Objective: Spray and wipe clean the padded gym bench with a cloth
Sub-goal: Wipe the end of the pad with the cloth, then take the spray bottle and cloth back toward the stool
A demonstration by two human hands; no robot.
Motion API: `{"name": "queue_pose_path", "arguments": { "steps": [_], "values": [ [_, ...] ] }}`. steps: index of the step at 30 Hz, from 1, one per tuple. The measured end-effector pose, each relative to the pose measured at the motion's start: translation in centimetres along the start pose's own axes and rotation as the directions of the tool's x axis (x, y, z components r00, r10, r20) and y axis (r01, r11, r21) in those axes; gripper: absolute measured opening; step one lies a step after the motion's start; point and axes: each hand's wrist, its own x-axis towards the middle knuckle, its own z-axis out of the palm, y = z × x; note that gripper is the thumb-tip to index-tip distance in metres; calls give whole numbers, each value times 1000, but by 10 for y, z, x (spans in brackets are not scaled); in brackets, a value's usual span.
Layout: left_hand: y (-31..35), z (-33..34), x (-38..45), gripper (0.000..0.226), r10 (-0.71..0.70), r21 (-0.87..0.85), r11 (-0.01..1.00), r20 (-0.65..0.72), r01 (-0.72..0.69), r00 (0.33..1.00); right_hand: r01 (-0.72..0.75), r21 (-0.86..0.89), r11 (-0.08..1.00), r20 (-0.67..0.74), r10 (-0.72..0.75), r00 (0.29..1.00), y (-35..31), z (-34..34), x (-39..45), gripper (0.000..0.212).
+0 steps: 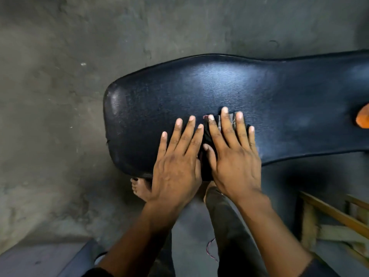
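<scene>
Padded gym bench (229, 92): dark blue textured vinyl, running from centre left to the right edge of the frame, wide rounded end at left. Cloth (206, 136): dark, flat on the padding near its lower edge, mostly covered, visible in the gap between the hands and at the fingertips. Left hand (175, 168): palm down, fingers (187, 132) extended and spread, pressed flat, not clenched. Right hand (233, 160): palm down just beside the left, fingers (227, 126) extended over the cloth, pressing rather than gripping. Orange object (363, 118): cut off at right edge, identity indeterminable. Bare foot (139, 188): on grey concrete floor (60, 96) below the bench. Wooden frame (329, 220): lower right.
</scene>
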Motion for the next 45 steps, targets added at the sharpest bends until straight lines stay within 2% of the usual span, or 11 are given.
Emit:
{"name": "queue_pose_path", "arguments": {
  "steps": [4, 8, 14, 17, 21, 28, 31, 36, 39, 41, 45],
  "values": [
    [34, 1, -16, 68, -53, -1, 999, 42, 53, 998, 27, 2, 1000, 50, -27, 998, 18, -9, -2, 69],
    [64, -12, -31, 68, -82, 48, 996, 160, 75, 984, 45, 33, 998, 213, -51, 976, 51, -30, -4, 71],
    [107, -24, 8, 68, -122, 106, 989, 221, 101, 967, 73, 106, 992, 381, -108, 918, 84, -71, -1, 70],
    [129, -23, 29, 70, -119, 101, 990, 264, 95, 957, 0, 193, 981, 426, -83, 901, 93, -87, 1, 61],
    [153, -33, 36, 73, -65, 105, 994, 311, 34, 948, -122, 257, 959, 426, 1, 905, 104, -107, -16, 73],
    [166, -65, 38, 74, 28, 110, 991, 401, -79, 916, -298, 323, 899, 466, 123, 876, 112, -156, -55, 65],
    [173, -82, 52, 75, 72, 59, 992, 463, -112, 883, -389, 337, 858, 479, 199, 855, 120, -186, -65, 64],
    [213, -107, 93, 77, 142, -67, 990, 475, -126, 868, -506, 390, 769, 425, 338, 840, 147, -228, -75, 64],
    [254, -108, 119, 84, 202, -161, 977, 495, -139, 845, -592, 409, 694, 394, 451, 801, 166, -242, -84, 66],
    [281, -104, 134, 91, 230, -201, 968, 486, -148, 843, -639, 487, 595, 357, 532, 768, 176, -247, -91, 64],
    [332, -87, 155, 106, 248, -246, 959, 501, -139, 829, -661, 598, 453, 300, 638, 709, 200, -252, -108, 63]
  ]
}}
